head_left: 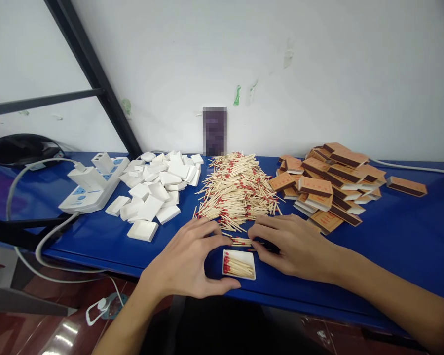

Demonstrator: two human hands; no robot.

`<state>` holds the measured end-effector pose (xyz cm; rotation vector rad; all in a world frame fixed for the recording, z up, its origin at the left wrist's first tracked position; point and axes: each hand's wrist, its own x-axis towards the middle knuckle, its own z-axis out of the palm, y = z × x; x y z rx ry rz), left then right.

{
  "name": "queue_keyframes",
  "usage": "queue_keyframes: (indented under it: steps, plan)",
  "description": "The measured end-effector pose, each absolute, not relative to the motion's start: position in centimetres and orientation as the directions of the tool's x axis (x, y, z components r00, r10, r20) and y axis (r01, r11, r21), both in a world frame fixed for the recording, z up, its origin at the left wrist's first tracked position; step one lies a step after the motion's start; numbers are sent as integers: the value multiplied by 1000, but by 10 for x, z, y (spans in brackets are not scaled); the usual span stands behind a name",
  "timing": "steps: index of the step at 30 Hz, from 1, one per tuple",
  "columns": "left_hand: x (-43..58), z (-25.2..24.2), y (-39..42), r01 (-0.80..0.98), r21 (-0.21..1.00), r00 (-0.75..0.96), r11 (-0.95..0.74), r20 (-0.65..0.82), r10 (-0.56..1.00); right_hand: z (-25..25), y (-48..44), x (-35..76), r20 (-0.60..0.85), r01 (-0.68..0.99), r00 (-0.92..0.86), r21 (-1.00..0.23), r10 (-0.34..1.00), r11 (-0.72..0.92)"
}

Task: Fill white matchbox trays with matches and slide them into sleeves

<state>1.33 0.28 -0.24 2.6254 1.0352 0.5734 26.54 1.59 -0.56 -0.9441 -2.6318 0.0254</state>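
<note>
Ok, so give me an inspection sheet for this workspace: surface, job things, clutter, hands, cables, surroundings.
Surface: blue table, piles across it.
Job things: small tray holding matches, red heads leftward; short match row just behind; larger match heap beyond; white trays piled left; orange-brown matchboxes piled right, one lying apart.
Clutter: power strip with white adapters; dark pixelated object by the wall, unidentifiable.
Left hand: thumb and fingers spread around the small tray's left side.
Right hand: fingertips at the match row; grip unclear.
Cables: white cable from power strip past front edge; another right.
Surroundings: marked white wall, black frame left.
</note>
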Motion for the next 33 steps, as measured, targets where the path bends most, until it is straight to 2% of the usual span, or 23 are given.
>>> queue_keyframes:
  steps: [12,23,28,33]
  plan:
    - [13,-2,2,609,394,679,-689,191,709,-7,19,259,357,640,-661,-192,660,744]
    - [12,-2,1,599,391,680,-699,213,701,-11,18,257,359,697,-621,-155,697,700]
    - [11,-4,0,612,387,669,-689,211,713,-6,16,260,381,650,-642,-189,665,736]
    - [11,-2,0,633,388,671,-669,155,725,-5,15,264,325,576,-717,-222,617,786]
